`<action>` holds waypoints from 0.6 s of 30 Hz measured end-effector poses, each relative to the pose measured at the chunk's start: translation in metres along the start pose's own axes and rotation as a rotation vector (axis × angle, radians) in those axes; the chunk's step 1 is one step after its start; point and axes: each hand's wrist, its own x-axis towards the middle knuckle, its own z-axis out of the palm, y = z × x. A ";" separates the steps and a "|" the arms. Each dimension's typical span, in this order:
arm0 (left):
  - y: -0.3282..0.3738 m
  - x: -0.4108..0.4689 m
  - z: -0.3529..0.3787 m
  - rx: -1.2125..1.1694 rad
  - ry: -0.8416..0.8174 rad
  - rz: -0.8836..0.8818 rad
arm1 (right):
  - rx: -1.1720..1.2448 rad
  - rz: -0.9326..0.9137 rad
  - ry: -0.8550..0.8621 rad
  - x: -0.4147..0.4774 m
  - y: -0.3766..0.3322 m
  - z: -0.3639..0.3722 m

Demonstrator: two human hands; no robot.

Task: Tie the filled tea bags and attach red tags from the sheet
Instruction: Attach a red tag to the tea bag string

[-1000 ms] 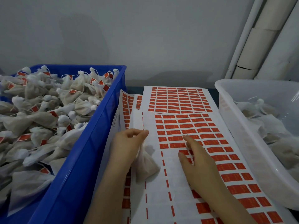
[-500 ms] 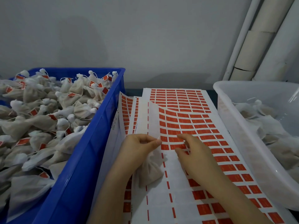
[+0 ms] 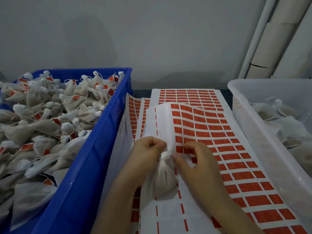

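A filled white tea bag [image 3: 164, 181] hangs over the sheet of red tags [image 3: 236, 166]. My left hand [image 3: 148, 152] pinches its gathered neck from the left. My right hand [image 3: 199, 164] has curled fingers at the neck and at the sheet's lifted left edge; whether it holds a tag is hidden. The sheet's bare white left part [image 3: 162, 120] curls up off the table.
A blue crate [image 3: 94, 156] on the left is heaped with tied, tagged tea bags [image 3: 50, 122]. A clear plastic tub [image 3: 253, 119] on the right holds untagged bags [image 3: 290, 122]. More tag sheets [image 3: 187, 95] lie underneath. A grey wall and pale pipes [image 3: 273, 39] stand behind.
My right hand moved left from the red tags to the bag's neck. The sheet's left edge lifted and curled higher. The bag rose slightly with my left hand.
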 end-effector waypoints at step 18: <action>0.000 -0.001 0.000 -0.019 -0.020 -0.032 | -0.012 -0.135 0.046 0.006 0.011 0.000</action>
